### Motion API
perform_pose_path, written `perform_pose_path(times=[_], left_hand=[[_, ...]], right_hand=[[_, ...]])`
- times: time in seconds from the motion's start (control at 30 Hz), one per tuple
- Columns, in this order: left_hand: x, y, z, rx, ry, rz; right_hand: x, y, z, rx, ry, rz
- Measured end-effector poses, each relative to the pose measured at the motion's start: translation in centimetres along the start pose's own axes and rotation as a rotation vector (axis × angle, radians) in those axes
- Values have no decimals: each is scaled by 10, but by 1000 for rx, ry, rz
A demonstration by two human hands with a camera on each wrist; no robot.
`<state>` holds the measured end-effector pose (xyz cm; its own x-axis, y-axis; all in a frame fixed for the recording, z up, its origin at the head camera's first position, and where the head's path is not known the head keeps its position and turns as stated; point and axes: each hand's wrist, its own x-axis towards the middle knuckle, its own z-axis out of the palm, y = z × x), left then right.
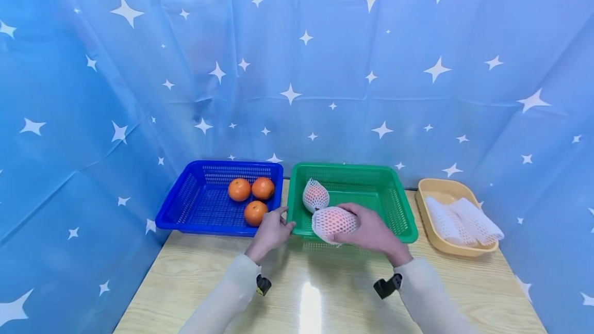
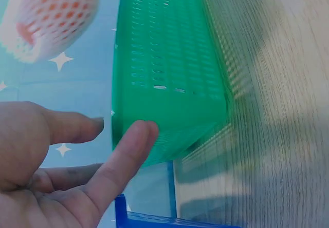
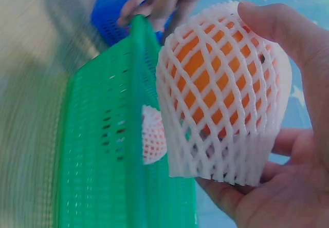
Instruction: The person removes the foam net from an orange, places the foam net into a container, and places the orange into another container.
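In the head view, my right hand (image 1: 373, 232) holds an orange in a white foam net (image 1: 335, 223) over the front rim of the green basket (image 1: 371, 171). Thumb and fingers grip it from opposite sides in the right wrist view, where orange peel shows through the mesh (image 3: 218, 84). Inside that basket sits a second netted fruit (image 1: 315, 195), at its left end. My left hand (image 1: 271, 232) is at the basket's front left corner, thumb and fingers spread apart, one fingertip against the green wall in the left wrist view.
To the left stands a blue basket (image 1: 204, 205) with three bare oranges (image 1: 238, 189) in its right half. A tan tray (image 1: 443, 244) at the right holds several white foam nets (image 1: 464, 223). A starry blue curtain (image 1: 297, 66) hangs behind the wooden table (image 1: 352, 293).
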<state>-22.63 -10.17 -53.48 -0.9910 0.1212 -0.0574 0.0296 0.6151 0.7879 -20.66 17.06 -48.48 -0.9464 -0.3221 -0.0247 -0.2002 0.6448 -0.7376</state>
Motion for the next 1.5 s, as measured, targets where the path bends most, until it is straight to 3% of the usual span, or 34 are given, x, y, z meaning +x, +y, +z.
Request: perform_pose_path(times=[0.17,0.33,0.43,0.53,0.63,0.73,0.9,1.03,1.13,1.2,1.37,1.5], left_hand=[[-20,-1,-4,-17,63,13],[-47,-3,-1,-66,132,103],[-60,-6,7,-127,79,171],[-69,-11,20,-207,-38,197],[-73,-16,37,-248,-169,193],[-75,-17,55,-252,-263,178],[-73,-14,84,-216,-289,181],[-72,-15,98,-204,-252,185],[-72,-17,102,-203,-219,188],[-71,-19,103,-229,-209,176],[-71,-29,102,-379,-248,131],[-73,-36,98,-437,-258,117]], right_hand=[[-20,2,13,-127,76,-71],[-38,3,27,-231,92,-89],[-46,5,37,-271,91,-89],[-51,8,48,-316,102,-112],[-52,13,59,-420,112,-207],[-52,18,74,-560,150,-360],[-53,29,104,-724,290,-581],[-57,32,118,-736,319,-637],[-61,33,117,-647,257,-568],[-63,35,112,-539,217,-468],[-70,51,101,-239,186,-186],[-72,63,103,-15,131,-81]])
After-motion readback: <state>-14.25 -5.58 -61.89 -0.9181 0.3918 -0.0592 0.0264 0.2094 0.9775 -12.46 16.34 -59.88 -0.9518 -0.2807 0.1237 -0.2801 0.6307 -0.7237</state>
